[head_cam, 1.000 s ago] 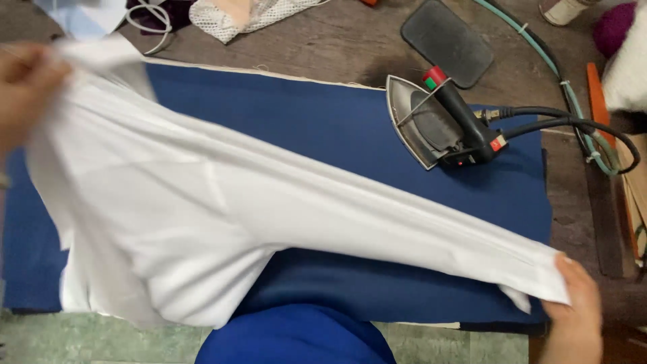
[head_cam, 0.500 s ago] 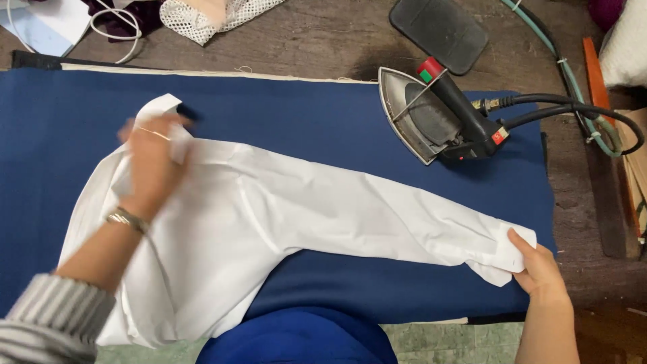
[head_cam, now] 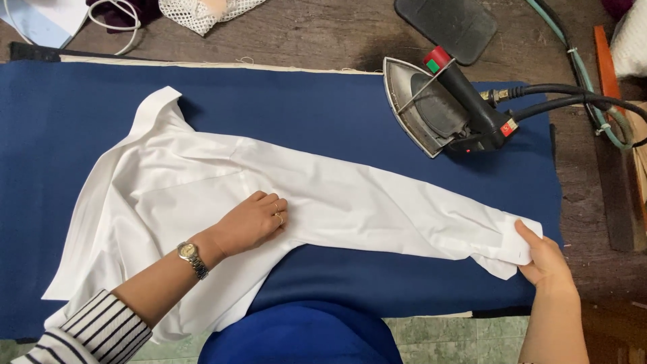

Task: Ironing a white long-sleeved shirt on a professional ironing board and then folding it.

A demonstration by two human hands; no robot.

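At lower right of the frame, the right hand [head_cam: 547, 259] pinches the cuff of the white shirt [head_cam: 202, 195] between thumb and fingers. Left of centre, the left hand [head_cam: 253, 221] lies flat, fingers together, pressing the shirt near the armpit. The shirt spreads across the blue pad [head_cam: 323, 114] covering the counter [head_cam: 323, 34]. Beyond, at upper right, an iron [head_cam: 445, 104] rests tipped on its side.

A dark, worn wooden bench [head_cam: 323, 34] carries a blue padded ironing cloth [head_cam: 323, 128]. Pale green tiled floor [head_cam: 438, 337] shows at the near edge, under even, soft light.
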